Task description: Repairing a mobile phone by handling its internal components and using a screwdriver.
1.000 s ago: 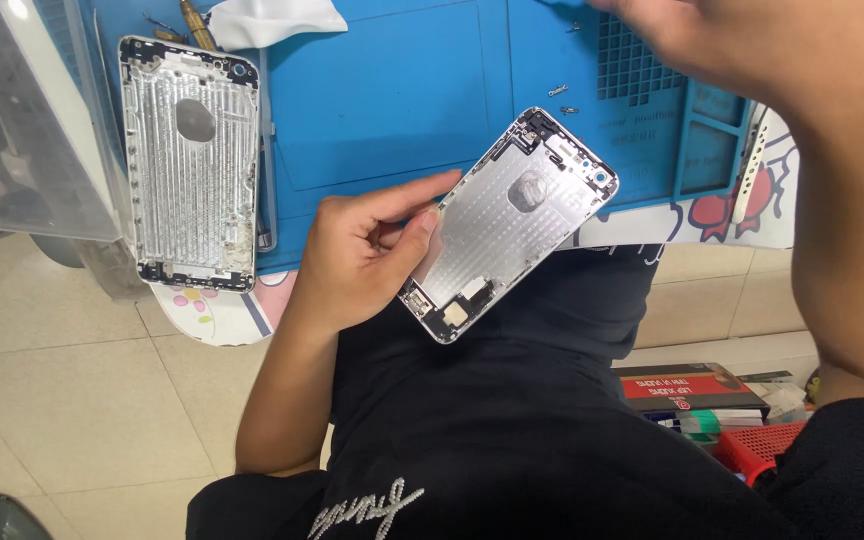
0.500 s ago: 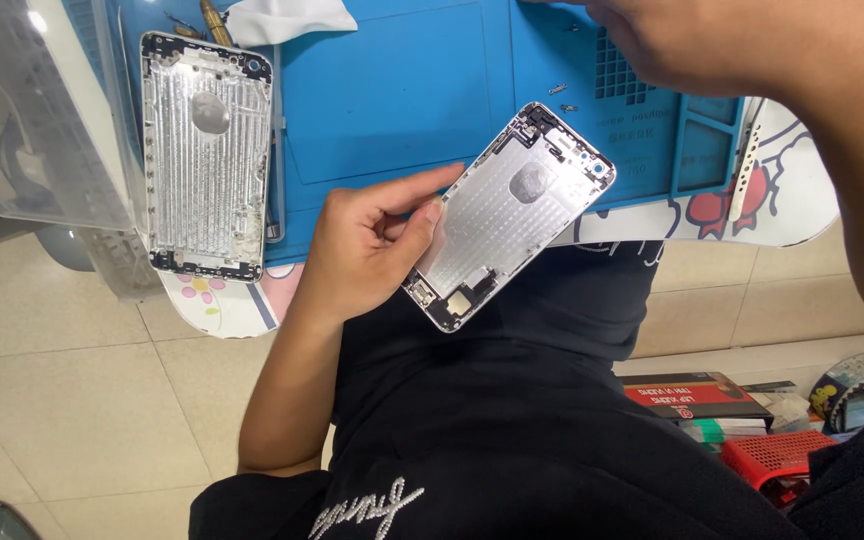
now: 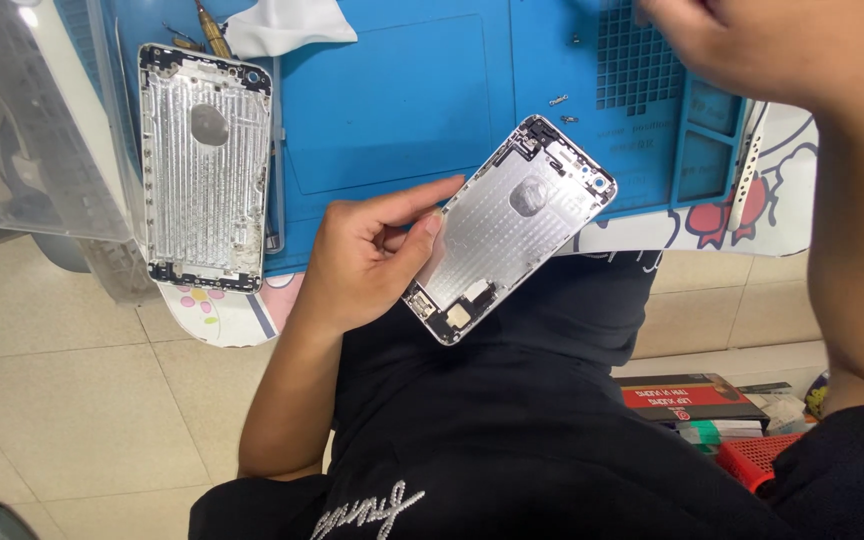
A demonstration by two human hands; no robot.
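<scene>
A view from above of a person seated at a blue mat on a table edge. The left hand holds a silver phone shell by its long edge, thumb on top and fingers curled beneath, inner side facing up and tilted diagonally over the lap, its upper corner just over the mat. The right hand reaches over the mat's gridded tray section at the top right; its fingers are cut off by the frame edge, so I cannot tell whether it grips anything. Compared with 1 second ago, the held shell sits at much the same angle and the left grip is unchanged; only the view has shifted slightly, so the work appears paused while the right hand searches the tray. A 2nd shell lies flat on the mat's left side, beside a white cloth and a clear plastic cover. 2 tiny screws rest near the grid
</scene>
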